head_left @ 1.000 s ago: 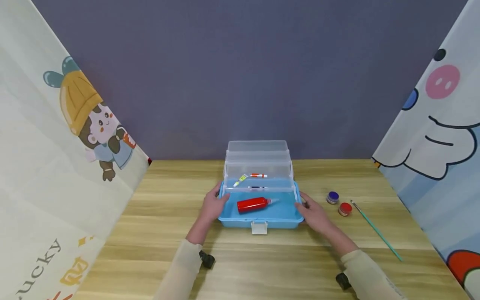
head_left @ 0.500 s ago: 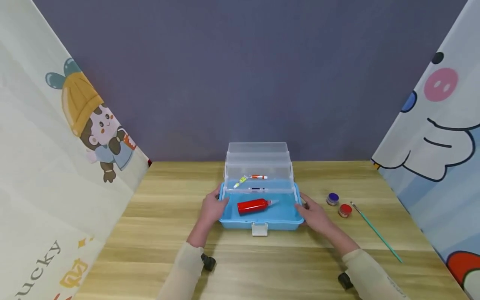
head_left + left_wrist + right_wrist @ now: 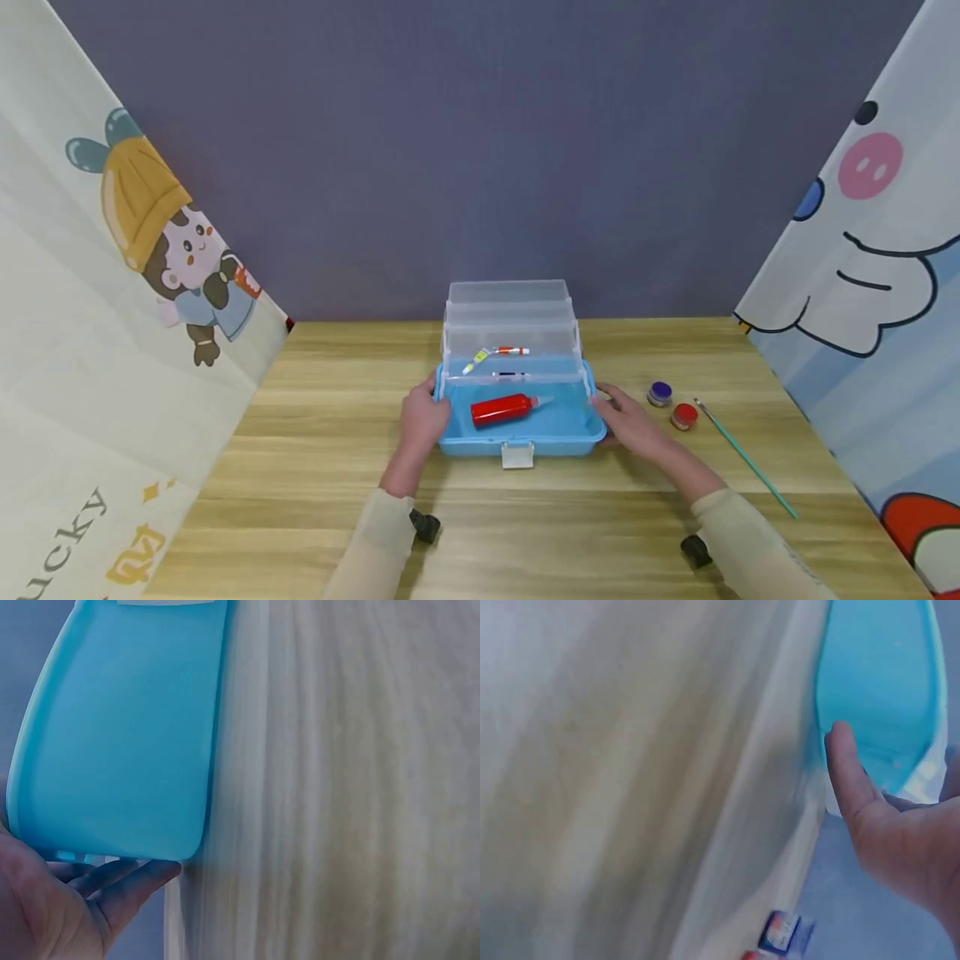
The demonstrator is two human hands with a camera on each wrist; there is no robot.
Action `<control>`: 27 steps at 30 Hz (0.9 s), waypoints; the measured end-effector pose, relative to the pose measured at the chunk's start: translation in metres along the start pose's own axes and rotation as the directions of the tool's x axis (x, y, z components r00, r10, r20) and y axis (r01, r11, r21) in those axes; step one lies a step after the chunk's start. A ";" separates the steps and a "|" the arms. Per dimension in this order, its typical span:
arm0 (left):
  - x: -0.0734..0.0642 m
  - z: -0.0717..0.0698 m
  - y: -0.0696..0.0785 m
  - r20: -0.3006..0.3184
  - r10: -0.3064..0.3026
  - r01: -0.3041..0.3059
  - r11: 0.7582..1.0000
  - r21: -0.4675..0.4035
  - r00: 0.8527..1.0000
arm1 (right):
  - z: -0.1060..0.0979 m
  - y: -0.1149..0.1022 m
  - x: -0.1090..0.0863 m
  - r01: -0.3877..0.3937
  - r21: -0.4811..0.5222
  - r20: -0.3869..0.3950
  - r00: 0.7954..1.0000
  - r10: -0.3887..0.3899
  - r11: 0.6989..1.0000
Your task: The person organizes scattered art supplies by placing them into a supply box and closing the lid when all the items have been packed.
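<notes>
A blue storage box (image 3: pixel 570 448) stands on the table, its clear tiered trays (image 3: pixel 508 315) raised at the back. My left hand (image 3: pixel 423 417) grips the box's left side, thumb over the rim; in the left wrist view its fingers (image 3: pixel 131 896) lie against the end wall. On the opposite side my right hand (image 3: pixel 633 425) holds the box, thumb at the rim and fingers outside. Inside lies a red bottle (image 3: pixel 501 410) with a clear nozzle. A yellow-labelled tube (image 3: pixel 476 361) and an orange-and-white tube (image 3: pixel 513 351) rest in a tray. A small dark item beneath them is unclear.
Right of the box sit a purple-lidded jar (image 3: pixel 660 394) and a red-lidded jar (image 3: pixel 684 417). Beside them lies a green-handled paintbrush (image 3: pixel 746 458). A dark wall (image 3: pixel 495 167) rises behind the table; printed curtains (image 3: pixel 877 275) flank both sides.
The head view has shifted slightly, so everything sits a little further left in it. Both hands stay on the box's sides, and the trays remain raised.
</notes>
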State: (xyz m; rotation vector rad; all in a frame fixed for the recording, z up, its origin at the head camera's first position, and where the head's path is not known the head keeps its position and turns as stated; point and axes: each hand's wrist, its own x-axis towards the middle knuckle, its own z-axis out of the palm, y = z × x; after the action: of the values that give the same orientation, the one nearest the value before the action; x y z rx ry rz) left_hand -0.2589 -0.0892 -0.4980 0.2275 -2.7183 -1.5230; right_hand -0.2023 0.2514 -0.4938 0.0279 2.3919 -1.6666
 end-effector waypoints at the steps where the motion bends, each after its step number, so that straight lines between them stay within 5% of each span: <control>1: 0.000 0.000 0.001 -0.001 0.004 -0.004 1.000 -0.001 1.000 | -0.004 -0.001 -0.001 0.015 -0.007 -0.015 1.000 -0.015 1.000; 5: -0.001 -0.001 0.003 0.009 0.014 -0.013 1.000 -0.008 1.000 | -0.023 -0.006 -0.008 0.099 -0.175 -0.141 0.982 -0.124 0.980; 11: 0.001 -0.001 -0.004 0.005 -0.001 0.001 1.000 -0.005 1.000 | -0.056 -0.007 -0.018 0.099 -0.419 -0.322 0.914 -0.249 0.903; 14: 0.001 -0.003 -0.007 0.000 0.022 -0.022 1.000 0.006 1.000 | -0.068 -0.001 -0.020 0.048 -0.433 -0.353 0.910 -0.219 0.900; 17: 0.001 -0.004 -0.007 -0.010 0.035 -0.035 0.999 0.011 0.999 | -0.075 0.005 -0.020 -0.014 -0.424 -0.346 0.927 -0.148 0.905; 27: 0.001 -0.001 -0.006 0.011 -0.003 0.003 1.000 -0.018 1.000 | -0.085 0.026 -0.008 -0.191 -0.457 -0.361 0.932 0.014 0.869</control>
State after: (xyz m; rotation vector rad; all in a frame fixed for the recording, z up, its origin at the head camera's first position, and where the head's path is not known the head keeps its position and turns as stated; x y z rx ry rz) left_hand -0.2586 -0.0938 -0.5025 0.2241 -2.7123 -1.5532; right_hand -0.2053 0.3401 -0.4880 0.3920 2.9475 -1.0323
